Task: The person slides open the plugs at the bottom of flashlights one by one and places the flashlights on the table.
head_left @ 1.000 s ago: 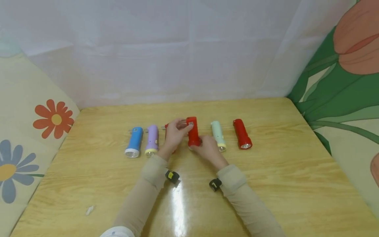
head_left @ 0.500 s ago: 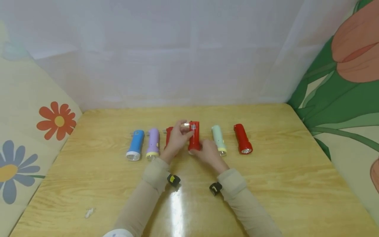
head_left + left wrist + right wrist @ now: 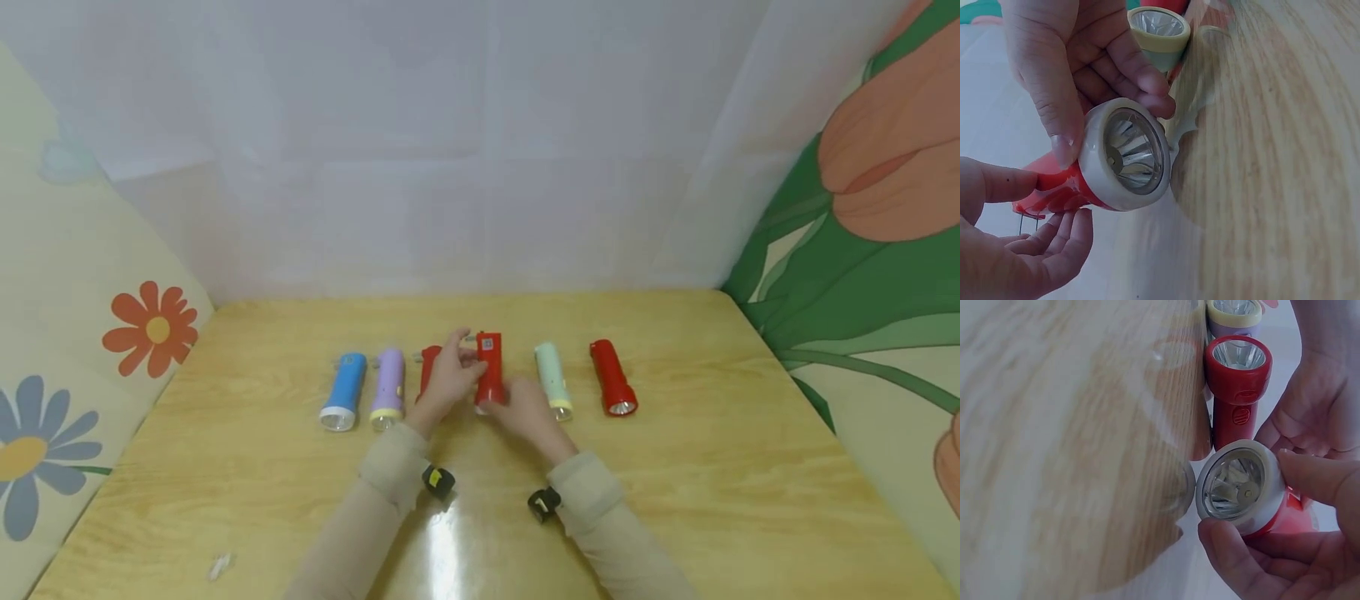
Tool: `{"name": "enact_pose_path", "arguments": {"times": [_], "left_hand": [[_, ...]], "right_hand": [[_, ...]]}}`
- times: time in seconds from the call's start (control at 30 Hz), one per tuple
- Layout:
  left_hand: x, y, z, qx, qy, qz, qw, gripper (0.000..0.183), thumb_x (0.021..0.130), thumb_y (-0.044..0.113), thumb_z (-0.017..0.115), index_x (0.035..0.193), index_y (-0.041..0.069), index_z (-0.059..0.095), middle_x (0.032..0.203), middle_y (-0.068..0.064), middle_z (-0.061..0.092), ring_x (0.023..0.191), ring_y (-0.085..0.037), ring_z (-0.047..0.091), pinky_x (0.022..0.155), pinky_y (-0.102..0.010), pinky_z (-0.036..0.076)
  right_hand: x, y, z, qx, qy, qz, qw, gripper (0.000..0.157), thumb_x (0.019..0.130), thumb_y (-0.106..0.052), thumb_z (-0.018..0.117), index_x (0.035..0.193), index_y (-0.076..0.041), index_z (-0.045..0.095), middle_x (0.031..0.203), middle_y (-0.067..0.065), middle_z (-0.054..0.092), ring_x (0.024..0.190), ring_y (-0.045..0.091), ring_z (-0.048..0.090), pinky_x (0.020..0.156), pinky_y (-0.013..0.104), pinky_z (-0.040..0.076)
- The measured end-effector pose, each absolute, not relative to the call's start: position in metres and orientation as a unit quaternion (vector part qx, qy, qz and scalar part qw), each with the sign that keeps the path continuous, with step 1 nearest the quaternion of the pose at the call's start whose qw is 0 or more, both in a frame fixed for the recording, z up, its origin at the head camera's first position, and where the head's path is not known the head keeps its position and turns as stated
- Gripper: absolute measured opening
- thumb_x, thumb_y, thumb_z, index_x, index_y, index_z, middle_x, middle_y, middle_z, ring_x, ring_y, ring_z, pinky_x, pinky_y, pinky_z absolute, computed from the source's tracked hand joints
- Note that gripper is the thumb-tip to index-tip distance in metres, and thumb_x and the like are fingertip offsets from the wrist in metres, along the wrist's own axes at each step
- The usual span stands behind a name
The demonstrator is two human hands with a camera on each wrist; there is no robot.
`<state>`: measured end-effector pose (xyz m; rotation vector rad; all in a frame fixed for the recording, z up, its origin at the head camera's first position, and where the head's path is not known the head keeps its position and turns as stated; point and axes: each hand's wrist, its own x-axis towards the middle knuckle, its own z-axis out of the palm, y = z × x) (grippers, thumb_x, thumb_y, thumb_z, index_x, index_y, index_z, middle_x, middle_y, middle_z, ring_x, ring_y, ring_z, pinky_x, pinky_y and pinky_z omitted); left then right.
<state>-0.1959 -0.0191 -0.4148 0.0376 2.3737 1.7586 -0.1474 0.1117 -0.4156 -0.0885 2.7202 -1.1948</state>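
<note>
Both hands hold a red flashlight (image 3: 490,371) with a white head ring at the middle of the row. My left hand (image 3: 450,375) pinches its body between thumb and fingers; metal plug prongs (image 3: 1029,224) stick out of its side. My right hand (image 3: 525,412) grips the head end, thumb and fingers around the white ring (image 3: 1266,478). In the right wrist view, the clear lens (image 3: 1235,484) faces the camera, low at the table surface; whether it touches the table I cannot tell. Just left lies another red flashlight (image 3: 1238,387), partly hidden by the left hand in the head view.
A blue flashlight (image 3: 345,390) and a purple one (image 3: 389,383) lie to the left. To the right are a mint-green flashlight (image 3: 552,375) and a red one (image 3: 612,377). A small white scrap (image 3: 219,567) lies near the front left of the wooden table (image 3: 712,500).
The head view has tilted upward, so everything sits lower in it. Both hands keep hold of the red flashlight in about the same place; its prongs show less brightly than half a second ago.
</note>
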Motion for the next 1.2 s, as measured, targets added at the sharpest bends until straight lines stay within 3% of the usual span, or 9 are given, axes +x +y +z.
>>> {"name": "enact_pose_path", "arguments": {"times": [0.23,0.6,0.93,1.2], "left_hand": [[-0.190,-0.020,-0.426,0.012,0.810,0.578,0.099,0.064,0.084,0.002,0.061,0.139,0.004,0.029,0.117,-0.022,0.054,0.105,-0.031,0.053,0.086,-0.040,0.047],[-0.192,-0.016,-0.425,0.006,0.818,0.565,0.110,0.065,0.084,-0.001,0.058,0.140,0.004,0.026,0.117,-0.023,0.053,0.106,-0.033,0.053,0.083,-0.041,0.049],[-0.198,-0.012,-0.429,-0.003,0.811,0.576,0.107,0.057,0.083,-0.002,0.059,0.134,-0.002,0.034,0.113,-0.025,0.055,0.103,-0.034,0.055,0.083,-0.040,0.048],[-0.203,-0.011,-0.434,-0.025,0.795,0.594,0.120,0.052,0.085,-0.002,0.057,0.132,-0.002,0.037,0.122,-0.026,0.050,0.110,-0.035,0.052,0.088,-0.040,0.046]], "right_hand": [[-0.140,0.112,-0.424,-0.020,0.902,-0.420,0.092,0.022,0.081,-0.024,0.067,0.071,-0.007,0.056,0.059,0.003,0.051,0.050,0.014,0.045,0.044,0.026,0.040],[-0.141,0.114,-0.421,-0.026,0.898,-0.431,0.088,0.020,0.082,-0.024,0.065,0.075,-0.006,0.059,0.059,0.003,0.052,0.048,0.013,0.045,0.043,0.026,0.040],[-0.145,0.116,-0.420,-0.017,0.903,-0.421,0.083,0.023,0.085,-0.026,0.062,0.071,-0.007,0.058,0.056,0.002,0.050,0.048,0.012,0.043,0.043,0.024,0.038],[-0.148,0.115,-0.418,-0.005,0.908,-0.410,0.090,0.030,0.086,-0.030,0.061,0.067,-0.008,0.055,0.055,0.002,0.048,0.047,0.013,0.042,0.043,0.024,0.036]]}}
